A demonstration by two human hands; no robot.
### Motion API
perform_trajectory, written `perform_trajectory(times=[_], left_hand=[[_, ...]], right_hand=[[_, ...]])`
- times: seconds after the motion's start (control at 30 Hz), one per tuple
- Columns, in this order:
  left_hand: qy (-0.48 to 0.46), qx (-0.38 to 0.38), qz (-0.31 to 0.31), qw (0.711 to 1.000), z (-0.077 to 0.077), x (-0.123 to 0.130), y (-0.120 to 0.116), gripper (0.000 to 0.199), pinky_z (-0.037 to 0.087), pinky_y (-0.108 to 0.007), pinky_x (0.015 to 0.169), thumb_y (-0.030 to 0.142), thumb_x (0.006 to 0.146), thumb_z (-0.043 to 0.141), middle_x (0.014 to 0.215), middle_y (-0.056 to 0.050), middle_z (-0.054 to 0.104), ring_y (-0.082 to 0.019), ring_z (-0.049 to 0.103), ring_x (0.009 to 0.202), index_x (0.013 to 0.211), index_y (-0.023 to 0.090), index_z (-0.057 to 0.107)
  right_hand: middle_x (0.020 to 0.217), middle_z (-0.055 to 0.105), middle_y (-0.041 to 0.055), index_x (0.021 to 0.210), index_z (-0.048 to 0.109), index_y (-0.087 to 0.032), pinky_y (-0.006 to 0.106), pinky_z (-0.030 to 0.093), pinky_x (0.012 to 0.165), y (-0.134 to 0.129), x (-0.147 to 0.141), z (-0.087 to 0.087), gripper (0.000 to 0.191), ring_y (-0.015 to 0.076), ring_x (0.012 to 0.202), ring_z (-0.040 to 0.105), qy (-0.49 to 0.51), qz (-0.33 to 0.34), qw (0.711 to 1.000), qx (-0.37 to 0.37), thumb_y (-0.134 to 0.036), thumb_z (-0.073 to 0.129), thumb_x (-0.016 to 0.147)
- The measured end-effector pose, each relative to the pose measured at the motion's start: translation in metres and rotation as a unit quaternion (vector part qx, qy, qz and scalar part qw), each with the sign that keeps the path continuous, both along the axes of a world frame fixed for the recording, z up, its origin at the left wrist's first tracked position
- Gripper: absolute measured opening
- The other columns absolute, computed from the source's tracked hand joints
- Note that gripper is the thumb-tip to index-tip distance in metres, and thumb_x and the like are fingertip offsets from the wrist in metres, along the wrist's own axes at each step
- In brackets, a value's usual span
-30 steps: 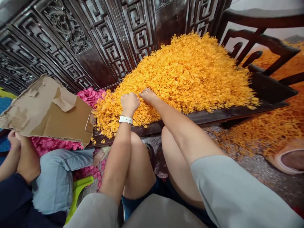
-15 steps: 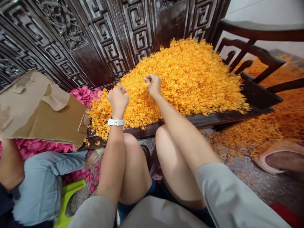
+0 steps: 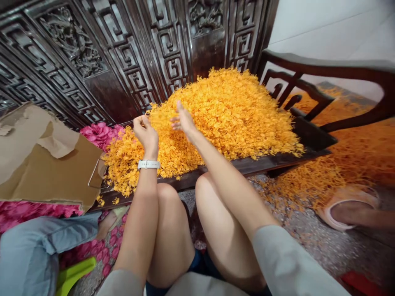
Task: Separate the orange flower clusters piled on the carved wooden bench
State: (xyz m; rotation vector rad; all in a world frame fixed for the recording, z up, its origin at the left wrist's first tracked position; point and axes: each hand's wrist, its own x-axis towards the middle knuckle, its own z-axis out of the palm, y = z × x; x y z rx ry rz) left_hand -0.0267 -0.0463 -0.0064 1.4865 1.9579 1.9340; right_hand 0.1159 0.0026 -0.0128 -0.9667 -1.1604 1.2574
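A big heap of small yellow-orange artificial flower pieces [image 3: 234,119] covers the dark wooden bench [image 3: 253,166] before me. Over its left part my left hand [image 3: 146,133], with a white watch band [image 3: 148,164] at the wrist, has thumb and fingers pinched together. What is in that pinch is too small and blurred to make out. To its right, my right hand [image 3: 184,119] is held over the heap with fingers spread and nothing visible in them. A short gap separates the two hands.
Left of the heap lie pink artificial flowers [image 3: 98,135] and a torn cardboard box [image 3: 58,164]. A person in light blue jeans [image 3: 31,250] sits there beside a green stool [image 3: 75,275]. Orange pieces [image 3: 327,176] cover the floor at right, near another person's foot [image 3: 348,211].
My right hand has gone from closed fingers to spread ones. My left hand stays pinched and its fingers have turned slightly. The view has shifted to the right and up.
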Motion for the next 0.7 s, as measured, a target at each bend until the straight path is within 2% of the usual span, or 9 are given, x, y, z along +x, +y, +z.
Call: perform_trajectory(times=[0.07,0.17,0.27,0.37,0.47,0.57,0.7], left_hand=[[0.03,0.004,-0.005,1.0,0.002,0.005,-0.004,0.018,0.049,-0.035,0.087,0.032,0.107,0.045,0.102,-0.008,0.07,-0.022,0.066,0.096,0.094,0.024,0.055],[0.124,-0.05,-0.054,0.99,0.005,0.012,-0.014,0.013,0.049,-0.039,0.091,0.029,0.102,0.053,0.102,-0.01,0.075,-0.027,0.068,0.099,0.093,0.024,0.061],[0.235,-0.106,-0.132,0.957,0.007,0.023,-0.023,0.011,0.047,-0.045,0.096,0.023,0.099,0.056,0.112,-0.012,0.079,-0.032,0.069,0.106,0.094,0.024,0.067],[0.311,-0.15,-0.179,0.922,0.009,0.036,-0.029,0.016,0.046,-0.046,0.092,0.018,0.098,0.051,0.115,-0.013,0.079,-0.035,0.068,0.106,0.096,0.023,0.066],[0.334,-0.172,-0.201,0.905,0.01,0.047,-0.033,0.018,0.045,-0.043,0.085,0.022,0.102,0.046,0.103,-0.014,0.078,-0.033,0.069,0.098,0.091,0.023,0.061],[0.333,-0.184,-0.241,0.892,0.01,0.051,-0.033,0.028,0.04,-0.038,0.076,0.032,0.106,0.042,0.086,-0.011,0.073,-0.029,0.066,0.083,0.083,0.025,0.055],[0.312,-0.2,-0.29,0.882,0.009,0.048,-0.032,0.046,0.025,-0.036,0.065,0.049,0.107,0.04,0.062,-0.004,0.053,-0.023,0.047,0.061,0.068,0.025,0.044]], right_hand=[[0.076,0.066,0.0055,0.113,0.066,-0.019,0.031,0.055,0.064,-0.013,-0.005,0.009,0.076,0.0194,0.071,0.064,0.102,0.055,0.99,-0.081,-0.089,0.051,0.091],[0.078,0.067,0.0052,0.106,0.066,-0.02,0.029,0.051,0.061,-0.028,-0.01,0.018,0.068,0.0189,0.072,0.062,0.157,0.09,0.977,-0.115,-0.086,0.058,0.09],[0.083,0.065,0.0033,0.098,0.065,-0.021,0.025,0.047,0.062,-0.033,-0.015,0.018,0.057,0.0151,0.074,0.06,0.175,0.045,0.98,-0.083,-0.078,0.065,0.092],[0.077,0.058,-0.0018,0.089,0.059,-0.022,0.024,0.044,0.061,-0.029,-0.016,0.015,0.051,0.0117,0.068,0.054,0.2,-0.024,0.978,-0.052,-0.071,0.07,0.091],[0.069,0.051,-0.0068,0.09,0.049,-0.025,0.023,0.038,0.055,-0.022,-0.012,0.013,0.049,0.0099,0.057,0.045,0.236,-0.075,0.967,-0.064,-0.067,0.074,0.091],[0.06,0.042,-0.0097,0.085,0.041,-0.026,0.021,0.029,0.048,-0.014,-0.005,0.013,0.052,0.0087,0.05,0.035,0.279,-0.09,0.951,-0.1,-0.068,0.07,0.094],[0.056,0.03,-0.0106,0.079,0.031,-0.026,0.02,0.023,0.044,-0.008,0.004,0.011,0.06,0.008,0.047,0.027,0.305,-0.067,0.941,-0.132,-0.073,0.064,0.096]])
